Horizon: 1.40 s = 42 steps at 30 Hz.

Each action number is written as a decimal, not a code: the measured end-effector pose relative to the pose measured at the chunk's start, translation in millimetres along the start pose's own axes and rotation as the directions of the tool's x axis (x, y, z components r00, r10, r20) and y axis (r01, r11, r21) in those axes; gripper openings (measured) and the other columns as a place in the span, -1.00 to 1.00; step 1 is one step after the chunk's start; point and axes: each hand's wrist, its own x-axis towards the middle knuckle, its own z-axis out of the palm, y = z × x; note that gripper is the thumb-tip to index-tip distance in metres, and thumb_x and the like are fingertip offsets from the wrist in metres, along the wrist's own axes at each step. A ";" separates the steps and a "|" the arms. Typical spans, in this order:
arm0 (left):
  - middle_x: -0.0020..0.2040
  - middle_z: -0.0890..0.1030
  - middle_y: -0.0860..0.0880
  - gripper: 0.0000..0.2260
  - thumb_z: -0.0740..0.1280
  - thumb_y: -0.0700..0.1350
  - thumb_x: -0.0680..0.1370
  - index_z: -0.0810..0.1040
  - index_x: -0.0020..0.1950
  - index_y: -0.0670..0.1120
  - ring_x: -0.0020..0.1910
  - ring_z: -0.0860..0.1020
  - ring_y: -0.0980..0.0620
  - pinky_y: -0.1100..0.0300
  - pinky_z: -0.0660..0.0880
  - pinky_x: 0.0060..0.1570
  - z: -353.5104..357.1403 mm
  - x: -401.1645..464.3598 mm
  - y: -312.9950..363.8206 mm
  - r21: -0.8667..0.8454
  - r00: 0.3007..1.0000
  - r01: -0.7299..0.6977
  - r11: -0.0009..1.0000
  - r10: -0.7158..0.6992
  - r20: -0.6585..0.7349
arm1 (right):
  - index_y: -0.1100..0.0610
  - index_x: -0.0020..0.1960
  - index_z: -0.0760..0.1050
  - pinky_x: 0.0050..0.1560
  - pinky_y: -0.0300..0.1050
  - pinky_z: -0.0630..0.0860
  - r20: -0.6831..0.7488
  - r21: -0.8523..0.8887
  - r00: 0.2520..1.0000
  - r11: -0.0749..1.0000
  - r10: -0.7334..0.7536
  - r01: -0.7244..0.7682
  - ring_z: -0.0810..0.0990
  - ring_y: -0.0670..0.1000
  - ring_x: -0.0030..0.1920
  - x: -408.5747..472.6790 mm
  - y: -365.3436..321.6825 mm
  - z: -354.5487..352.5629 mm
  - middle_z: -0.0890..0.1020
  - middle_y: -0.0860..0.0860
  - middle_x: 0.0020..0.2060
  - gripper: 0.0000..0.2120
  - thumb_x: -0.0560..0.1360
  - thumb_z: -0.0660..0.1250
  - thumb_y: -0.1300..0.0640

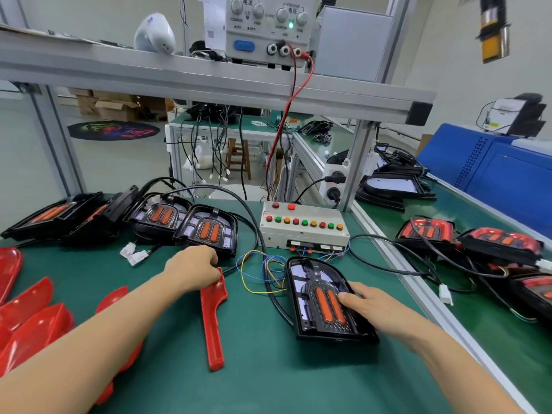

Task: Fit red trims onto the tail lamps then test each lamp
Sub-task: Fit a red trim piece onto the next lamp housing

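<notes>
Two hands are working over the green bench (254,369). The left hand (194,268) is gripping the upper end of a long red trim (212,321), its fingers curled round the piece, while the rest of the trim is lying on the bench and pointing back toward the person. The right hand (369,304) is resting with relaxed, fairly straight fingers on the right side of a black tail lamp (321,303), which is lying face up just right of the trim, its two orange strips showing beside the fingertips. Coloured wires (257,273) are running from this lamp toward a grey test box (303,230) with rows of red, green and orange buttons, sitting just behind it. More red trims (33,318) are lying in a loose pile at the left edge of the bench, partly hidden by the left forearm. A row of untrimmed lamps (206,231) is sitting behind the left hand, near two white plugs (133,253). Lamps already wearing red trims (427,231) are lying on the neighbouring bench to the right, among black cables. A power supply (263,28) with a green light is standing on the shelf (179,76) above, with red and black leads (291,94) hanging down toward the test box
</notes>
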 end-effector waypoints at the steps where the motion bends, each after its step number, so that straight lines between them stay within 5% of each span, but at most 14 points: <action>1: 0.09 0.60 0.00 -0.77 0.31 -0.06 0.46 0.57 0.11 0.04 0.09 0.55 -0.04 0.16 0.49 0.00 1.1 0.1 0.4 -0.009 1.000 0.007 1.000 -0.007 -0.009 | -0.10 0.29 0.46 0.19 -0.22 0.42 -0.003 0.001 1.000 1.000 0.003 -0.003 0.58 -0.14 0.13 0.6 0.0 0.2 0.60 -0.14 0.18 -0.74 0.63 0.18 -0.04; 7: 0.04 0.63 0.00 -0.77 0.28 -0.18 0.44 0.63 -0.02 0.07 0.04 0.58 -0.05 0.14 0.52 -0.02 2.0 -2.8 1.2 -0.032 1.000 0.017 0.999 -0.018 -0.024 | 0.00 0.54 0.18 0.34 -0.14 0.25 -0.123 -0.168 0.991 0.983 0.051 -0.071 0.38 0.02 0.40 5.5 4.5 2.1 0.37 0.03 0.45 -0.44 0.61 0.18 -0.13; 11: -0.04 0.65 -0.01 -0.83 0.31 -0.19 0.45 0.63 -0.09 0.06 -0.01 0.59 -0.04 0.13 0.52 -0.01 -1.4 -4.2 -0.4 -0.114 0.997 -0.016 0.993 0.007 -0.077 | -0.01 0.54 0.18 0.30 -0.12 0.28 -0.142 -0.181 0.989 0.982 0.034 -0.059 0.40 0.04 0.37 5.4 4.1 1.9 0.40 0.04 0.42 -0.45 0.60 0.20 -0.12; 15: -0.23 0.64 -0.01 -0.85 0.38 -0.26 0.47 0.67 -0.12 -0.03 -0.26 0.55 0.10 0.28 0.44 -0.21 -19.9 -9.2 -4.2 -0.318 0.987 -0.132 0.939 0.095 -0.128 | 0.02 0.53 0.19 0.35 -0.05 0.32 -0.247 -0.200 0.969 0.979 -0.029 -0.022 0.40 0.03 0.36 2.9 -0.7 1.8 0.37 0.05 0.42 -0.45 0.59 0.22 -0.07; 18: -0.39 0.57 -0.06 -0.81 0.34 -0.37 0.49 0.65 -0.18 -0.12 -0.56 0.37 0.22 0.40 0.30 -0.52 -45.4 -18.2 3.6 -0.670 0.978 -0.202 0.715 0.117 -0.171 | 0.08 0.46 0.33 0.33 -0.13 0.32 -0.447 -0.202 0.872 0.972 -0.199 0.118 0.43 -0.01 0.31 -1.2 -13.8 4.1 0.43 0.04 0.36 -0.54 0.59 0.25 0.03; 20: -0.49 0.52 0.01 -0.79 0.29 -0.39 0.51 0.62 -0.17 -0.13 -0.60 0.34 0.22 0.42 0.28 -0.59 -64.4 -20.8 15.0 -0.803 0.971 -0.233 0.549 0.084 -0.224 | 0.08 0.37 0.44 0.20 -0.38 0.33 -0.519 -0.121 0.798 0.951 -0.306 0.286 0.51 -0.17 0.15 -6.3 -29.2 7.8 0.54 -0.03 0.23 -0.63 0.58 0.27 0.08; 22: -0.43 0.57 0.00 -0.82 0.26 -0.38 0.54 0.59 -0.13 -0.16 -0.55 0.43 0.20 0.41 0.39 -0.54 -76.3 -22.7 33.5 -0.890 0.972 -0.236 0.391 0.104 -0.212 | 0.02 0.30 0.51 0.00 -0.59 0.30 -0.484 0.000 0.800 0.914 -0.356 0.406 0.50 -0.37 0.00 -14.8 -48.1 14.6 0.58 -0.24 0.05 -0.69 0.57 0.28 0.06; 24: -0.31 0.59 -0.07 -0.85 0.25 -0.37 0.56 0.58 -0.09 -0.19 -0.48 0.49 0.16 0.39 0.47 -0.46 -76.6 -24.9 55.7 -0.936 0.974 -0.204 0.287 0.152 -0.166 | -0.08 0.31 0.47 0.00 -0.52 0.38 -0.350 0.139 0.847 0.872 -0.400 0.469 0.52 -0.39 -0.06 -23.8 -63.6 24.2 0.58 -0.35 -0.06 -0.68 0.57 0.27 -0.03; 27: -0.35 0.60 -0.05 -0.83 0.21 -0.36 0.57 0.55 -0.10 -0.18 -0.44 0.52 0.13 0.36 0.50 -0.41 -64.0 -24.9 85.9 -0.980 0.972 -0.158 0.122 0.196 -0.132 | -0.26 0.25 0.39 -0.19 -0.19 0.50 -0.200 0.229 0.856 0.827 -0.476 0.513 0.52 -0.14 -0.23 -33.0 -75.7 37.4 0.64 -0.05 -0.19 -0.75 0.58 0.21 -0.07; 31: -0.36 0.64 -0.01 -0.83 0.20 -0.35 0.58 0.55 -0.11 -0.16 -0.37 0.56 0.10 0.32 0.54 -0.35 -44.0 -19.5 111.8 -0.986 0.972 -0.019 -0.164 0.230 -0.057 | -0.19 0.33 0.39 -0.33 -0.39 0.37 -0.296 0.176 0.816 0.811 -0.496 0.557 0.42 -0.20 -0.41 -34.1 -66.1 29.5 0.55 -0.03 -0.33 -0.69 0.63 0.19 0.07; 34: -0.31 0.65 -0.06 -0.86 0.24 -0.33 0.56 0.58 -0.06 -0.17 -0.34 0.58 0.08 0.28 0.57 -0.31 -27.8 -14.9 129.5 -0.966 0.967 0.038 -0.255 0.255 -0.029 | -0.28 0.26 0.39 -0.35 -0.35 0.37 -0.298 0.146 0.814 0.820 -0.498 0.554 0.34 -0.14 -0.43 -35.4 -52.3 23.1 0.41 -0.09 -0.43 -0.70 0.61 0.23 0.06; 36: -0.17 0.65 -0.07 -0.88 0.29 -0.30 0.55 0.58 0.02 -0.15 -0.24 0.58 0.06 0.24 0.55 -0.22 -15.9 -9.6 139.8 -0.996 0.976 0.005 -0.091 0.219 -0.015 | -0.25 0.21 0.42 -0.41 -0.38 0.31 -0.350 0.086 0.810 0.845 -0.470 0.527 0.29 -0.12 -0.44 -33.6 -39.3 18.9 0.36 -0.12 -0.46 -0.74 0.61 0.21 0.07; 39: 0.09 0.53 -0.11 -0.75 0.35 -0.22 0.53 0.51 0.20 -0.14 0.03 0.50 -0.04 0.16 0.40 0.02 3.8 -1.1 146.7 -0.845 0.996 -0.045 0.533 0.094 0.006 | -0.09 0.12 0.48 -0.42 -0.27 0.28 -0.442 -0.050 0.812 0.915 -0.380 0.401 0.26 -0.12 -0.46 -29.0 -13.2 8.7 0.36 -0.12 -0.49 -0.85 0.61 0.19 0.07; 42: -0.18 0.45 -0.13 -0.87 0.35 -0.16 0.52 0.44 -0.18 -0.13 -0.22 0.40 -0.07 0.18 0.30 -0.22 12.6 -2.9 152.5 -0.636 0.983 0.021 0.771 0.101 0.155 | -0.06 0.10 0.49 -0.26 -0.01 0.47 -0.430 -0.144 0.851 0.954 -0.300 0.264 0.35 -0.08 -0.44 -27.3 9.8 4.3 0.41 -0.10 -0.48 -0.88 0.60 0.21 0.05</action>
